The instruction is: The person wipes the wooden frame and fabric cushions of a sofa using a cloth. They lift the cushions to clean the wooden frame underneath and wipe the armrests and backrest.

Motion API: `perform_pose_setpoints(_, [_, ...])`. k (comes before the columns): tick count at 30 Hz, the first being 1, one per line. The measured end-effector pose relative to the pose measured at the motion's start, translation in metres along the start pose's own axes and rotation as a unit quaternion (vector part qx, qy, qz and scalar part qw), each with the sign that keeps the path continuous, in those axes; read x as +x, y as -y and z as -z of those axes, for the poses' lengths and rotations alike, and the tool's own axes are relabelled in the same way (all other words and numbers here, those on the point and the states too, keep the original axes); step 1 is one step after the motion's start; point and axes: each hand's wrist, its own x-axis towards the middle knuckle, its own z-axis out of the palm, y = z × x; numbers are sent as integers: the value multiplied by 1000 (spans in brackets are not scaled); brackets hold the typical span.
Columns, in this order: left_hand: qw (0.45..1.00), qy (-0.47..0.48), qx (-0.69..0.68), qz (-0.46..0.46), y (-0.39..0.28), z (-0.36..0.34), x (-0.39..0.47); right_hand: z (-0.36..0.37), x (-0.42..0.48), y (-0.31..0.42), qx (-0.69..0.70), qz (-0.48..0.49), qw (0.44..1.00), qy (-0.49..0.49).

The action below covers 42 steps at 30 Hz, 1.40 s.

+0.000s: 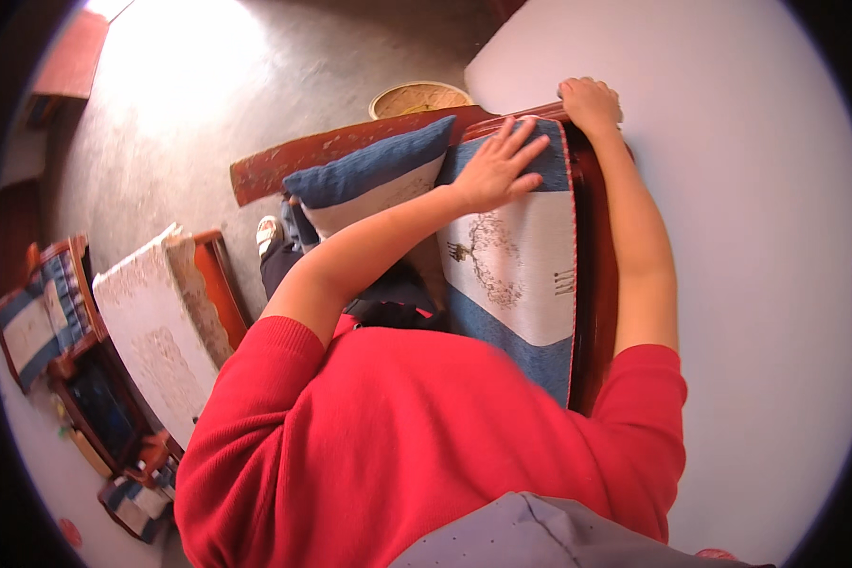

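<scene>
My left hand (503, 167) lies spread, palm down, on the upper part of a blue and white fabric backrest cover (511, 263) printed with a tree. The cover has a red-edged rim and lies along the back of a wooden sofa. My right hand (593, 105) is curled over the top corner of the sofa's wooden frame (596, 284), beside the wall. Left of the cover leans a blue and white cushion (376, 170), against the sofa's worn wooden armrest (312, 153).
A pale wall (752, 248) runs close along the right. Beyond the armrest a round woven basket (420, 98) stands on the concrete floor (291, 92). At the left are a table with a patterned cloth (156, 334) and a wooden chair with blue and white covers (35, 319).
</scene>
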Motion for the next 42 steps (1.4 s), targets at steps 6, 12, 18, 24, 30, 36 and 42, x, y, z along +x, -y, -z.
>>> perform_pose_setpoints(6, [998, 61, -21, 17, 6, 19, -57, -10, -11, -19, 41, 197, 977, -69])
perform_pose_setpoints(12, [974, 16, 89, 206, 66, 28, -106, 2, -24, -56, 97, 272, 941, -174])
perform_pose_setpoints(18, [984, -27, -15, 178, 66, 22, -80, 8, 9, -24, 33, 280, 956, 79])
perform_pose_setpoints(24, [987, 3, -147, 61, 31, -4, -77, -57, 64, 38, -51, 330, 898, 285])
perform_pose_setpoints(30, [974, -40, -123, 184, 56, 19, -120, -133, 112, 84, -5, 354, 828, 434])
perform_pose_setpoints(36, [987, -107, -29, 116, 103, 44, -117, -171, 125, 138, -24, 380, 804, 457])
perform_pose_setpoints(42, [943, -36, 195, 267, 159, 62, -113, -134, 124, 96, 96, 308, 825, 464])
